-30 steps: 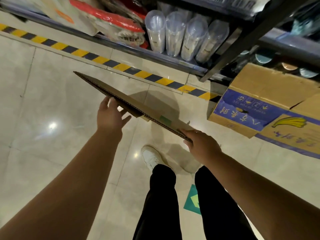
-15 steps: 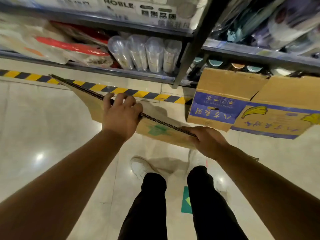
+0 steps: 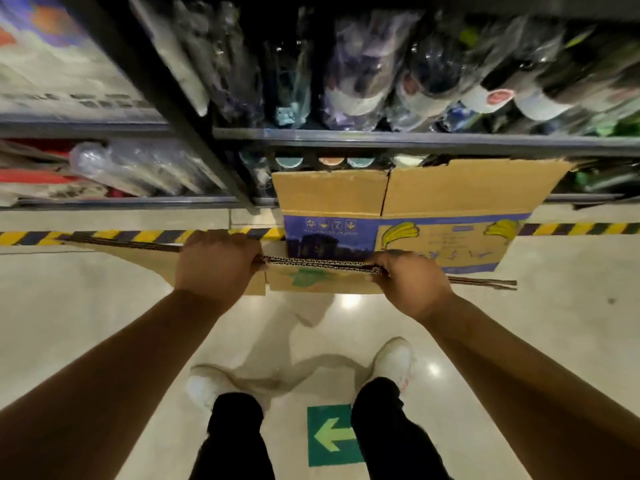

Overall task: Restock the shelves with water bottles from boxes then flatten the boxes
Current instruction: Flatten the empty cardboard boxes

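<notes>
Grip, left hand (image 3: 216,263): fingers curled over the top edge of the flattened cardboard box (image 3: 318,277), fingertips hidden behind it. Grip, right hand (image 3: 410,282): likewise clamped on that edge. Box held edge-up above the floor (image 3: 104,323). Behind: open banana carton (image 3: 433,209), lower front partly covered. Above, on the shelf (image 3: 381,138): bottles (image 3: 426,74), blurred, labels unreadable.

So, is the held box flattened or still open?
Flattened: the box shows only thin, stacked corrugated edges along its top, gripped by the left hand and right hand.
</notes>
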